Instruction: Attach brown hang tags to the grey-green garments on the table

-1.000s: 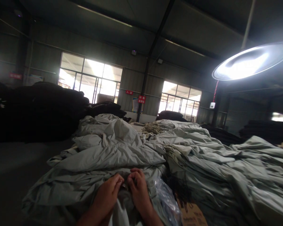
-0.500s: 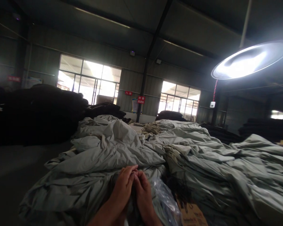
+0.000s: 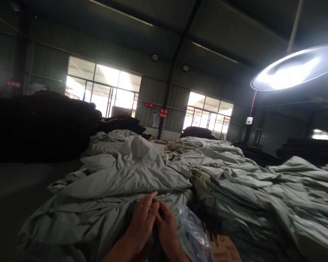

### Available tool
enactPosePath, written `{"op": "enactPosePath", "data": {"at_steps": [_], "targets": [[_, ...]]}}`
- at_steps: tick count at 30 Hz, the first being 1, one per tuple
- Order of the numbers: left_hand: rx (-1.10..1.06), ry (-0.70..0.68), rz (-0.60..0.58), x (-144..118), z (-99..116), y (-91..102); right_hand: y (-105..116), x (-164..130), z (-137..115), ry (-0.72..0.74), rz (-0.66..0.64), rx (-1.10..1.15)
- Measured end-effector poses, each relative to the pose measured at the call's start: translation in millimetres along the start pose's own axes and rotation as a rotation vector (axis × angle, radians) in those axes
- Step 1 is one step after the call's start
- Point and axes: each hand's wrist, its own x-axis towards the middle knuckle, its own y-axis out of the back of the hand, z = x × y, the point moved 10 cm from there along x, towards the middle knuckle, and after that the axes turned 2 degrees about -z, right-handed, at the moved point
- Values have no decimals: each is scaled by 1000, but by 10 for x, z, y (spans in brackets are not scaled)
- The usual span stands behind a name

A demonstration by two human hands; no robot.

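Note:
At the bottom centre, my left hand (image 3: 141, 222) and my right hand (image 3: 167, 230) are pressed side by side, fingertips touching. Their fingers are closed on a fold of the grey-green fabric (image 3: 117, 182) lying heaped in front of me. What lies between the palms is in dark shadow. The crumpled fabric pile stretches away from my hands and to both sides.
A clear plastic bag (image 3: 195, 233) and a piece of brown cardboard (image 3: 226, 250) lie just right of my right hand. More grey-green fabric (image 3: 262, 196) is stacked at the right. Dark fabric piles (image 3: 43, 123) rise at the left. A bright round lamp (image 3: 295, 69) hangs upper right.
My hands were slightly apart with light fabric between them; they have closed together and shifted a little to the right. The view has tilted slightly.

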Motion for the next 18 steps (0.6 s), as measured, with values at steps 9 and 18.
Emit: {"op": "enactPosePath", "data": {"at_steps": [9,18], "targets": [[-15,91,-79,85,68,11,175,24,99,-105,104,196],[129,137,-55,102,61,97,265,18,109,-139,168,323]]}}
